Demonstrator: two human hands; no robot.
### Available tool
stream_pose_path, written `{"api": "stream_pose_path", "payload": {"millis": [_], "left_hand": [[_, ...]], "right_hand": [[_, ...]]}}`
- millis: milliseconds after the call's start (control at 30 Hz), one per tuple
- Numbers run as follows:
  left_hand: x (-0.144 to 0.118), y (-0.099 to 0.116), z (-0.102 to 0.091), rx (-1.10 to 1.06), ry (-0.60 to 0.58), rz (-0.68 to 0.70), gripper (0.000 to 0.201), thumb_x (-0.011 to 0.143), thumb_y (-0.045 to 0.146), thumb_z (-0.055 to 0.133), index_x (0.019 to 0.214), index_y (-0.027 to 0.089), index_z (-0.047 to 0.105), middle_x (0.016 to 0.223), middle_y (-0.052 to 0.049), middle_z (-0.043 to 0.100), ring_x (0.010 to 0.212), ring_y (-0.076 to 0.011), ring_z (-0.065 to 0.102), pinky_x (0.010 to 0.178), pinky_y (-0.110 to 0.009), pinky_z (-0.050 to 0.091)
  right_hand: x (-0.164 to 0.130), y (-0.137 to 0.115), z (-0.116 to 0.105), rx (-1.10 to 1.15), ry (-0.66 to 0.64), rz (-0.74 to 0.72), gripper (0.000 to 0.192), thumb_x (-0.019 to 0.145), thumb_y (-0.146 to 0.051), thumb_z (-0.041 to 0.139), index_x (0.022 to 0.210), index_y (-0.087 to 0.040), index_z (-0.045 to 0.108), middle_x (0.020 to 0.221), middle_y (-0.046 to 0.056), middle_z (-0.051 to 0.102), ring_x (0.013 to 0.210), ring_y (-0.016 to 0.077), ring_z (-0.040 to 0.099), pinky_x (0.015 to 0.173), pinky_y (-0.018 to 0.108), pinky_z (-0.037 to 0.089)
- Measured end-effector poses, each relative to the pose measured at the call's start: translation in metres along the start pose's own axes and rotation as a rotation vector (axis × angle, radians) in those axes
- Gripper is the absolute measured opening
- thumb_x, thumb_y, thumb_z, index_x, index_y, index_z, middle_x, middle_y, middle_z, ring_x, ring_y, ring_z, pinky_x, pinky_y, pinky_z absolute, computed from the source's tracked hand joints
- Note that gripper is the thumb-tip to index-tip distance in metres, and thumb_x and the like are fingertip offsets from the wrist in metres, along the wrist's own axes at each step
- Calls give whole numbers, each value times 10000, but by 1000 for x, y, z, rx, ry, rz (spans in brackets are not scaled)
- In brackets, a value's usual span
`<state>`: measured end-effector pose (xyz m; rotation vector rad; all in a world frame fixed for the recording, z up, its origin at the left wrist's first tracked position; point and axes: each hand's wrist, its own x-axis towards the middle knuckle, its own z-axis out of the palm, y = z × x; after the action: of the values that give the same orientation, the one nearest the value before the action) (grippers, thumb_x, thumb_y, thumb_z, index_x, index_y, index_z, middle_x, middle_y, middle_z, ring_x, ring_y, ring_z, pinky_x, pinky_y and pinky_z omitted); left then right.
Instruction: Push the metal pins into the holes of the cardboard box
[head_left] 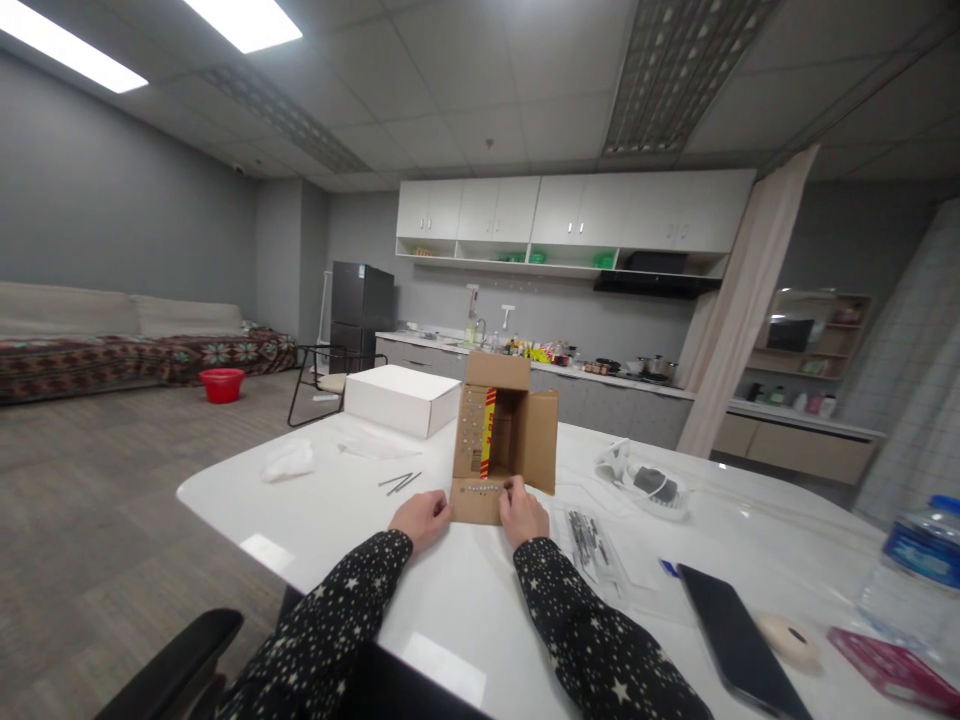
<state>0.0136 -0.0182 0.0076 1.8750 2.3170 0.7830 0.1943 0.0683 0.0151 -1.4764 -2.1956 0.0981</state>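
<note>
The cardboard box (501,440) lies on its side near the counter's (360,500) near edge, flaps open. The left hand (421,520) is curled beside its lower flap; the right hand (523,512) pinches that flap's rim (the box looks empty, not yet closed). Bare counter lies leftward; a plastic packet (592,545) crowds the right.

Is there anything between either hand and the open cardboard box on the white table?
Nothing visible. The left hand rests at the left end of the cardboard box's near flap, and the right hand lies on that flap, fingertips at its row of small pins.
</note>
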Motion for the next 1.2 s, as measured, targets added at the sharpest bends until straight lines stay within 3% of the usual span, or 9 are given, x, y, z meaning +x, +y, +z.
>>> {"api": "stream_pose_path", "payload": {"millis": [1200], "left_hand": [[2,-5,5,10,19,28,279,839,384,410,747,200,599,737,-42,662,705,-172,582,599,-267,323]], "right_hand": [[2,-2,5,-53,-20,-36,236,969,-324,258,1071,-206,435,853,88,680,782,227,656,645,304,368]]}}
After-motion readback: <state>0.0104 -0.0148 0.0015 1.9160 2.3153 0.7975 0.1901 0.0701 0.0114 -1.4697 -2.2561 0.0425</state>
